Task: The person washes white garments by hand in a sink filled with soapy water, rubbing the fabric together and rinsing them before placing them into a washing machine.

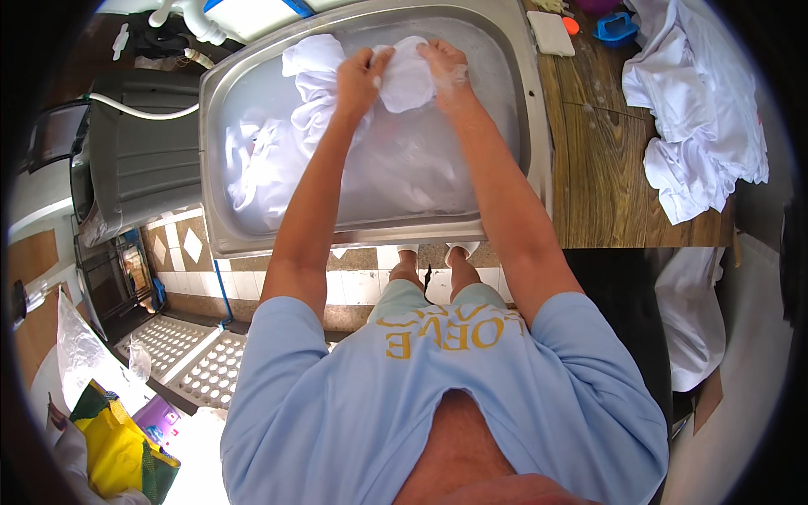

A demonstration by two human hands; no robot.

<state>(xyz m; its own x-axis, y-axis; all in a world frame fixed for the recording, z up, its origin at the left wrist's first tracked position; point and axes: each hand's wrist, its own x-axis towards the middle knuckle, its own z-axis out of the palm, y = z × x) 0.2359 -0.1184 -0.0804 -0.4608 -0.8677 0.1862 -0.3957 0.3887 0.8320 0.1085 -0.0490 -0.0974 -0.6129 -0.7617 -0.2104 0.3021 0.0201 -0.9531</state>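
Over the far part of a steel sink point(532, 118) full of cloudy water, both my hands grip a wet white cloth point(407, 80). My left hand point(360, 80) pinches its left side, fingers closed. My right hand point(448, 71) is closed on its right edge, with suds on the wrist. The stretch between the hands is spread fairly flat. More bunched white fabric point(313, 80) lies left of my left hand; I cannot tell whether it is the same piece. Further white laundry point(265, 160) lies partly under water at the sink's left, and its shape is unclear.
A wooden counter point(589, 168) adjoins the sink on the right. On it are a pile of white clothes point(686, 109), a blue scrub brush point(616, 29) and a white square-shaped object point(551, 34). A dark grey lidded appliance point(143, 139) with a white hose stands left.
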